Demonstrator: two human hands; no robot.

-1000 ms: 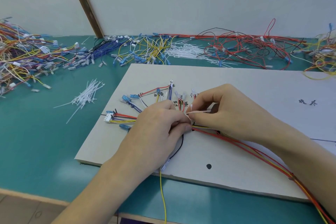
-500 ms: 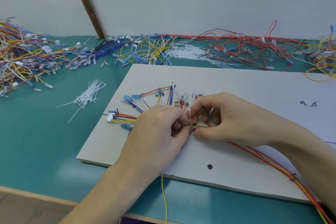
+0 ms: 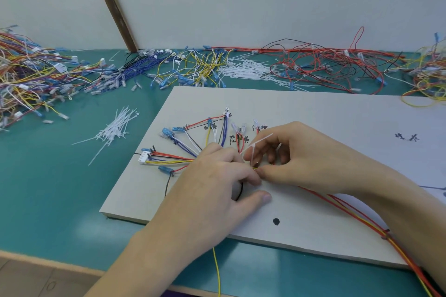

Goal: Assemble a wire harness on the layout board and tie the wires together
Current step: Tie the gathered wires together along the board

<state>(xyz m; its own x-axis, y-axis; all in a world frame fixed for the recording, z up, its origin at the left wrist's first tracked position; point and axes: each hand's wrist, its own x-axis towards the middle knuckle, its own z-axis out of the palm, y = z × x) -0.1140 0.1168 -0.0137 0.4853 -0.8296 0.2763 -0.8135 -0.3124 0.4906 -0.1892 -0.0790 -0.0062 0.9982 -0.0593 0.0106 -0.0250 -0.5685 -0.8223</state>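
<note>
**A:** Biggest first?

**B:** Teal desk [image 3: 60,200], running the full width. Along its far edge, heaps of loose wires: a mixed, many-coloured pile [image 3: 29,75] at far left, blue and yellow ones [image 3: 183,67] in the middle, a red tangle [image 3: 321,65] to the right.

**A:** And on the desk, nearer?

**B:** Pale layout board [image 3: 313,108], lying flat, with handwritten marks and a black dot [image 3: 276,221] near the front edge.

**A:** Location of the harness?

**B:** On the left part of the board. Wire harness [image 3: 193,142] fanned out toward blue terminals and a white connector [image 3: 144,157], then gathered into one bundle between both hands. Red and yellow strands [image 3: 357,212] trailing off toward the lower right, under the right forearm. One yellow wire [image 3: 217,272] hanging over the front edge of the desk.

**A:** Hands?

**B:** Left hand [image 3: 217,181] curled, fingertips pinching the bundle where the wires converge, thumb stretched out flat on the board. Right hand [image 3: 296,159] closed too, pinching a white cable tie [image 3: 255,146] looped at the bundle, tail sticking up and to the right.

**A:** Smaller bits?

**B:** Spare cable ties [image 3: 113,128] in a loose white heap on the desk, left of the board. More ties [image 3: 248,70] at the back, beside the red tangle.
</note>
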